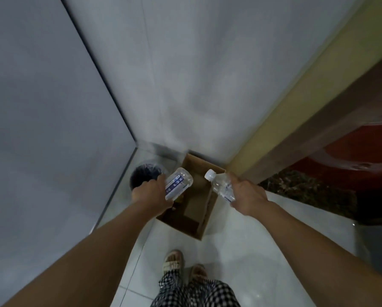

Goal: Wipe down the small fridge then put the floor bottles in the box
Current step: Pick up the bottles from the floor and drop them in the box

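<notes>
An open cardboard box [204, 218] is seen on the tiled floor at the 12 o'clock position from the sandalled feet, against the wall, with a dark round bin [144, 177] at its 10 o'clock. The left hand [152, 193] is wrapped round a labelled clear bottle [178, 183], base tilted over the box; the right hand [247, 196] is wrapped round a white-capped bottle [221, 185], cap pointing to 10 o'clock above the box's right wall. It is judged that both bottles should be lowered well inside the walls before release, laid flat and one at a time, so neither strikes the rim or rolls toward the bin.
</notes>
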`<move>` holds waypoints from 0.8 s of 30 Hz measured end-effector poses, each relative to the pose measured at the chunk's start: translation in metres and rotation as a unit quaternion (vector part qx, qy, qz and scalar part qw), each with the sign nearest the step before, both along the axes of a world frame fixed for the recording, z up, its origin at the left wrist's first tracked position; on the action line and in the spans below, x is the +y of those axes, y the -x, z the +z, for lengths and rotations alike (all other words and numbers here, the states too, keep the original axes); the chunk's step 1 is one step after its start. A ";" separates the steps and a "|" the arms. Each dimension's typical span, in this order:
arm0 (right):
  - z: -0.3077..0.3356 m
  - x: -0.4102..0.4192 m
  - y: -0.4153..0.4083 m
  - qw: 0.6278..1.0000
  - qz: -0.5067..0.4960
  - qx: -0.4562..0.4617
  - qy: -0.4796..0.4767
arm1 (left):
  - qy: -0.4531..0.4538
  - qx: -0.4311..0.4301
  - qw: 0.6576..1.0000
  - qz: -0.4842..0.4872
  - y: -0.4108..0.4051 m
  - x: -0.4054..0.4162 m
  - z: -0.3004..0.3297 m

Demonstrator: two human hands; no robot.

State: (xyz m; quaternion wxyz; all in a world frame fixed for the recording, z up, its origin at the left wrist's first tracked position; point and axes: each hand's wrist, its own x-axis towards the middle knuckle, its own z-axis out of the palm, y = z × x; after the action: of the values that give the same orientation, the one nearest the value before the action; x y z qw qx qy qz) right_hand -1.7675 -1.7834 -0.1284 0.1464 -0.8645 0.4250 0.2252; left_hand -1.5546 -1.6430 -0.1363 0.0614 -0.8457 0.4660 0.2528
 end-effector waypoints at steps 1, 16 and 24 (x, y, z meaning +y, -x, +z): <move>-0.003 -0.004 -0.005 1.000 0.008 0.004 -0.004 | -0.006 0.008 1.000 0.010 -0.001 -0.001 -0.003; -0.082 -0.131 -0.055 0.974 0.188 -0.027 -0.123 | -0.056 0.010 0.941 0.333 0.056 -0.043 -0.061; -0.158 -0.150 -0.041 0.964 0.175 -0.046 -0.192 | -0.047 0.073 0.876 0.475 0.121 -0.065 -0.140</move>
State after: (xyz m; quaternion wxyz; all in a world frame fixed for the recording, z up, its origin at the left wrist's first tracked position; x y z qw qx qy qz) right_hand -1.7264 -1.9336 -0.2862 0.2876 -0.8905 0.2081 0.2846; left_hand -1.6759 -1.7079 -0.2758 -0.0610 -0.9407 -0.0013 0.3338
